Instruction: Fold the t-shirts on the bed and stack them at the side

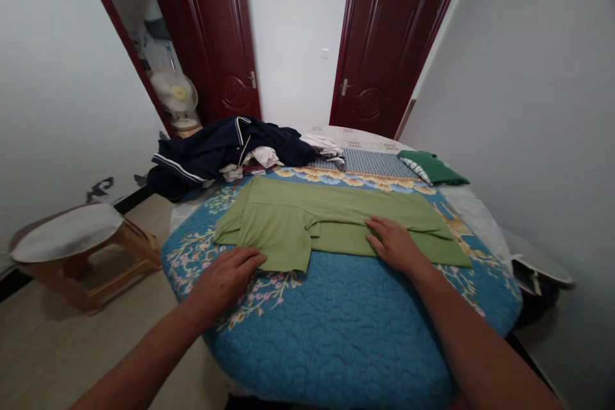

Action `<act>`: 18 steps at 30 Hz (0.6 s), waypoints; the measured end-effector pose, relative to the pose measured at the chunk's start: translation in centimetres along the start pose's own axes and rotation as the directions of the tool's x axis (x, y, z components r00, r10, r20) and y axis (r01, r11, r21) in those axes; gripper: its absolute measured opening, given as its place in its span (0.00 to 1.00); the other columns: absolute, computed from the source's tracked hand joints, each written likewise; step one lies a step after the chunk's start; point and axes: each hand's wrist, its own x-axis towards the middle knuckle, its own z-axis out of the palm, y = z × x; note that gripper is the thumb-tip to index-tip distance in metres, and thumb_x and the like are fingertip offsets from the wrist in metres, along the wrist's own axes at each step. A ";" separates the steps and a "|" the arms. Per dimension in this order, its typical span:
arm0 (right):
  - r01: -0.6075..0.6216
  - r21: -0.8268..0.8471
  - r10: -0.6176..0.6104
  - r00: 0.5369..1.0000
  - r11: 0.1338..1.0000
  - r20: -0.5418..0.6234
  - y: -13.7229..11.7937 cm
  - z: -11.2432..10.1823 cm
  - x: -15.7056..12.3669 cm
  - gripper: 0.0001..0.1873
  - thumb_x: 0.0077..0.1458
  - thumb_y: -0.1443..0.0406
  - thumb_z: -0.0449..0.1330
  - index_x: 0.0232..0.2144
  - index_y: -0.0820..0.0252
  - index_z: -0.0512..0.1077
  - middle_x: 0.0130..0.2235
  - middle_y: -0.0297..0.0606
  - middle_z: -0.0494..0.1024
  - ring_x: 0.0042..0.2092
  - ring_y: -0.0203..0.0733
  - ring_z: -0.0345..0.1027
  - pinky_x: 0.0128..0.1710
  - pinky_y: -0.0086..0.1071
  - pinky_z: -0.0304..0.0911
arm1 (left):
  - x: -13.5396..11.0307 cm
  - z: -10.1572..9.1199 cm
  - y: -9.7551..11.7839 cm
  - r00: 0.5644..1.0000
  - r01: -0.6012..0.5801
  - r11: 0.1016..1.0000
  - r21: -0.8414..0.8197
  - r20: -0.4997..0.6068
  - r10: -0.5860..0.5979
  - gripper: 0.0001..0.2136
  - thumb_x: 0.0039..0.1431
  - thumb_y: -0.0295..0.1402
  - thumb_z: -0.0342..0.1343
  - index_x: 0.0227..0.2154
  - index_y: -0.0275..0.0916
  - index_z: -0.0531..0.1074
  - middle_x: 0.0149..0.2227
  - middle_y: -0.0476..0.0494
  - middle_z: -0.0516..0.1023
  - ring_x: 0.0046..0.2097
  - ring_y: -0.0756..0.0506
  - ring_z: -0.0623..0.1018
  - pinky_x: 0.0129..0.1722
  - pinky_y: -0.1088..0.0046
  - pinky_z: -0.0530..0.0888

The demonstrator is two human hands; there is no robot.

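Observation:
A light green T-shirt [278, 230] lies folded lengthwise on a blue quilted cover [331, 327], with a short sleeve turned toward me and its collar end to the left. My left hand [229, 280] rests at the lower left, fingers stretched out and their tips touching the sleeve's near edge. Farther right, my right hand [393, 243] lies on the shirt's body with its thumb and fingers apart. Creases run along the fabric beside the right fingertips. Neither hand grasps anything.
Dark navy clothes with white stripes [211, 147] are heaped at the table's back left, with pale pieces [263, 157] among them. A folded green garment [435, 168] sits at the back right. A stool [72, 234] stands left; a white wall [542, 90] rises on the right.

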 end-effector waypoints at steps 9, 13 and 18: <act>-0.096 -0.084 0.085 0.990 0.992 -0.116 3.4 0.4 -2.1 0.24 0.70 0.58 0.51 0.57 0.63 0.78 0.59 0.53 0.79 0.60 0.56 0.73 0.64 0.49 0.65 | 1.7 -2.7 -1.9 0.992 -0.067 0.995 -0.075 -0.107 0.059 0.15 0.72 0.29 0.48 0.49 0.43 0.80 0.46 0.40 0.84 0.48 0.44 0.82 0.50 0.67 0.77; -0.109 -0.078 0.099 0.988 0.991 -0.121 3.1 0.5 -1.9 0.23 0.68 0.59 0.53 0.56 0.62 0.78 0.58 0.53 0.79 0.59 0.56 0.73 0.63 0.50 0.65 | 8.2 -6.3 -4.1 1.000 -0.024 0.977 -0.213 0.011 0.027 0.14 0.71 0.34 0.50 0.49 0.45 0.80 0.44 0.43 0.84 0.46 0.44 0.82 0.49 0.69 0.76; -0.103 -0.065 0.094 0.988 0.993 -0.122 3.1 0.4 -1.9 0.24 0.69 0.58 0.53 0.56 0.64 0.78 0.58 0.53 0.79 0.59 0.56 0.73 0.63 0.50 0.66 | 17.9 -6.3 -8.6 0.916 0.368 0.807 -0.462 0.031 -0.400 0.14 0.59 0.40 0.63 0.46 0.41 0.81 0.41 0.43 0.83 0.42 0.42 0.80 0.44 0.68 0.75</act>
